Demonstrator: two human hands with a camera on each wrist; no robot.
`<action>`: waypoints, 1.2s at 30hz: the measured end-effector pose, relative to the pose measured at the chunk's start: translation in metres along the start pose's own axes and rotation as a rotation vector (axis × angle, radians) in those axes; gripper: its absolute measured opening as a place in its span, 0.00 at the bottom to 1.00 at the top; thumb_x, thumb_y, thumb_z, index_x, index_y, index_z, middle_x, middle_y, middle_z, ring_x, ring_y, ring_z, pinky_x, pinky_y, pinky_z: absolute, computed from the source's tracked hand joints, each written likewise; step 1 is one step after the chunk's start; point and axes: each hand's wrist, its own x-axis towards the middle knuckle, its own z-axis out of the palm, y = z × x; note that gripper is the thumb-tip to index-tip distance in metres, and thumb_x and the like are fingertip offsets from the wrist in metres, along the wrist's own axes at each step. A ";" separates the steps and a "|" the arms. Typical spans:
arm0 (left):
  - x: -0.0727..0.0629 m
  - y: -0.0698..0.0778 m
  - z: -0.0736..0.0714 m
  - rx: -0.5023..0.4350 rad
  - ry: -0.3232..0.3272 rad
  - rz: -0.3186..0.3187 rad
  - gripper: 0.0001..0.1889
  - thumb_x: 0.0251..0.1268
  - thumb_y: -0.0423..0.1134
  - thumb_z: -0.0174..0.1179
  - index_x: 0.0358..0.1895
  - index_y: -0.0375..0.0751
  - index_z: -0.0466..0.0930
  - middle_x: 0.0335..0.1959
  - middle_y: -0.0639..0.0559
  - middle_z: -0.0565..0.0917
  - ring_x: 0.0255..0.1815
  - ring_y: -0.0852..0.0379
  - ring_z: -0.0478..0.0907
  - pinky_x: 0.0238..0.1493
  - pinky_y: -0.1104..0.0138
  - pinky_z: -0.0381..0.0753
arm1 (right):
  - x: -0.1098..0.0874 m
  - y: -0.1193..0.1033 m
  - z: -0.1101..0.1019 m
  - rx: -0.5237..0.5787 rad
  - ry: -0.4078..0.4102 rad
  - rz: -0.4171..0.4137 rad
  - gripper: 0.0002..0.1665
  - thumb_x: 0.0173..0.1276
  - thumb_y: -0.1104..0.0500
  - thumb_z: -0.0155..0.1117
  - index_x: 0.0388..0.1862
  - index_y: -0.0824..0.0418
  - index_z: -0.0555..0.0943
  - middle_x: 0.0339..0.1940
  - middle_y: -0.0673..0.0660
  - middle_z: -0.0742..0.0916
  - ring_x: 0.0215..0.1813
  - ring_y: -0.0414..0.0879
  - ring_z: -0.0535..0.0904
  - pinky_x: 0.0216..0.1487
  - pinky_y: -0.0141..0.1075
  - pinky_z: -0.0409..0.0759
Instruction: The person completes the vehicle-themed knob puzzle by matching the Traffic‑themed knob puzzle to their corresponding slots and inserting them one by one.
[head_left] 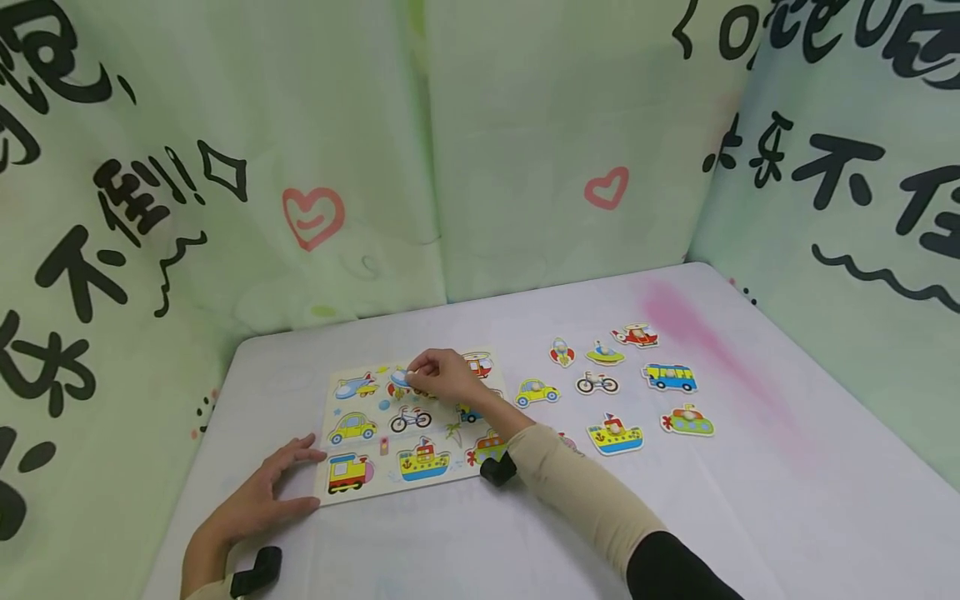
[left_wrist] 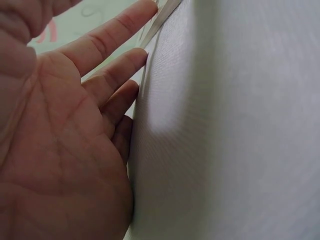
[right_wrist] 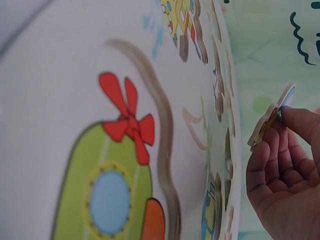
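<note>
My right hand (head_left: 452, 379) is over the upper middle of a white vehicle puzzle board (head_left: 384, 498), pinching a small, flat puzzle piece (right_wrist: 264, 126) between thumb and fingers. Blue and yellow print shows on the piece; the fingers cover much of its picture. The right wrist view shows the board's shaped recesses, with a green submarine picture (right_wrist: 102, 187) up close. At the board's left edge, my left hand (head_left: 258, 490) has its fingers and thumb spread, the fingertips right at the edge. Its palm (left_wrist: 60, 145) faces the camera in the left wrist view, holding nothing.
Loose pieces lie right of the board on a white-covered table (head_left: 750, 517): a rocket (head_left: 562, 352), flying saucer (head_left: 604, 354), helicopter (head_left: 636, 335), car (head_left: 537, 392), bicycle (head_left: 597, 383), bus (head_left: 670, 377), ship (head_left: 615, 435) and submarine (head_left: 687, 421). My right forearm partly hides another. Printed curtains (head_left: 517, 233) stand behind.
</note>
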 end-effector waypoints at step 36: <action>0.002 -0.002 0.000 0.007 0.005 0.034 0.30 0.54 0.43 0.77 0.61 0.45 0.78 0.79 0.31 0.60 0.79 0.24 0.45 0.69 0.24 0.47 | 0.023 -0.022 0.032 -0.035 0.011 0.028 0.11 0.73 0.55 0.67 0.46 0.61 0.85 0.32 0.49 0.82 0.33 0.39 0.74 0.33 0.26 0.72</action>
